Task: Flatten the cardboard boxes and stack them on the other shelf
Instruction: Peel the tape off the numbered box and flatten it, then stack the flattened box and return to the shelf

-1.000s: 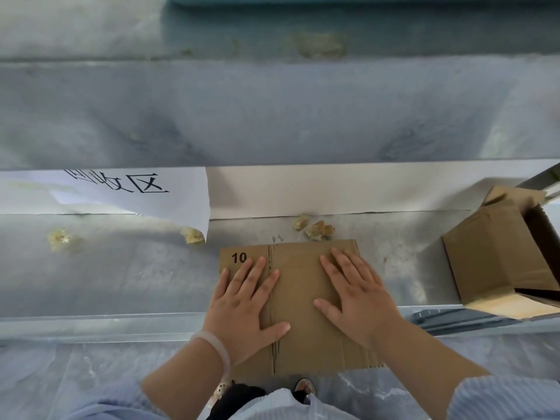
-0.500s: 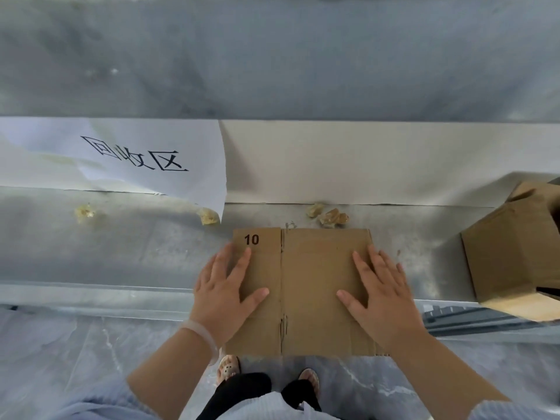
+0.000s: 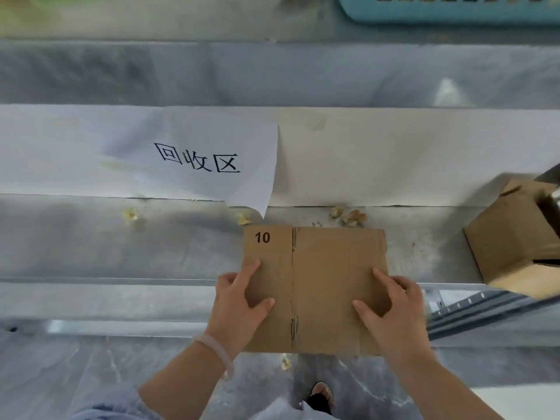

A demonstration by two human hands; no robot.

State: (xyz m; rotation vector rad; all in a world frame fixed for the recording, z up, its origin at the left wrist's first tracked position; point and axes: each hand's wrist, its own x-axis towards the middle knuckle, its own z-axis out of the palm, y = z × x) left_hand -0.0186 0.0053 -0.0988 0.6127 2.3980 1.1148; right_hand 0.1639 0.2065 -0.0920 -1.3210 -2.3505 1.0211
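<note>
The left hand [image 3: 239, 304] grips the left edge of the flat box [image 3: 330, 277], and the right hand [image 3: 394, 313] grips the right edge, thumbs on top. The flat box sits right between the two grips. Its fold line runs straight away from them, toward the back of the shelf [image 3: 136, 247]. Its near end hangs out past the shelf's front lip. An open box [image 3: 512, 244] waits to the right of the right grip, so that hand looks nearer to it.
</note>
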